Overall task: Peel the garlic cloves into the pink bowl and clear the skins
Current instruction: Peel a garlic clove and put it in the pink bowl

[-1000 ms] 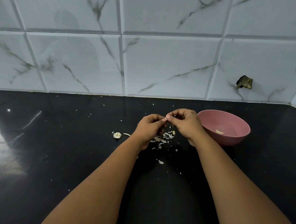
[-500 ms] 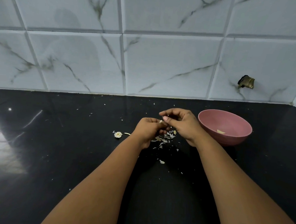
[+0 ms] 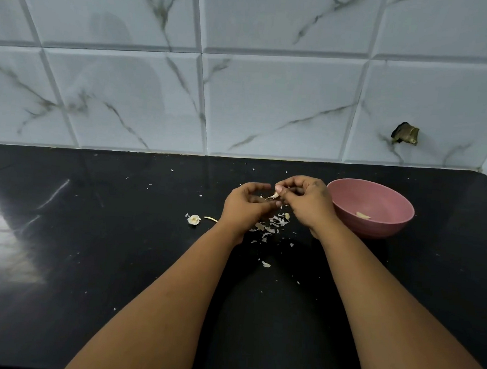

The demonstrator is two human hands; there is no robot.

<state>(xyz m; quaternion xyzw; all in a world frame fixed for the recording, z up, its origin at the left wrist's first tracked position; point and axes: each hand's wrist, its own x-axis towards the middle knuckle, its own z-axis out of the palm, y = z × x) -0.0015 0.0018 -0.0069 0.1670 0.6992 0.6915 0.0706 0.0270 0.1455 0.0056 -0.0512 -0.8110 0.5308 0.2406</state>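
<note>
Garlic clove (image 3: 273, 197) pinched by right hand (image 3: 306, 204) fingers; left hand (image 3: 243, 208) fingers curled, contents unclear.

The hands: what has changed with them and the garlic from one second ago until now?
The hands, left hand and right hand, moved slightly apart, and a pale strip of skin now shows between them. The pink bowl, its one clove, and the skins on the counter stayed in place.

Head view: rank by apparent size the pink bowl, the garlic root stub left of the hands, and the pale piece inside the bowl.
1. Round pink bowl, by far the largest.
2. Pale garlic root stub on the black counter.
3. Pale piece in the bowl: looks close to the stub, so this order is unsure.
</note>
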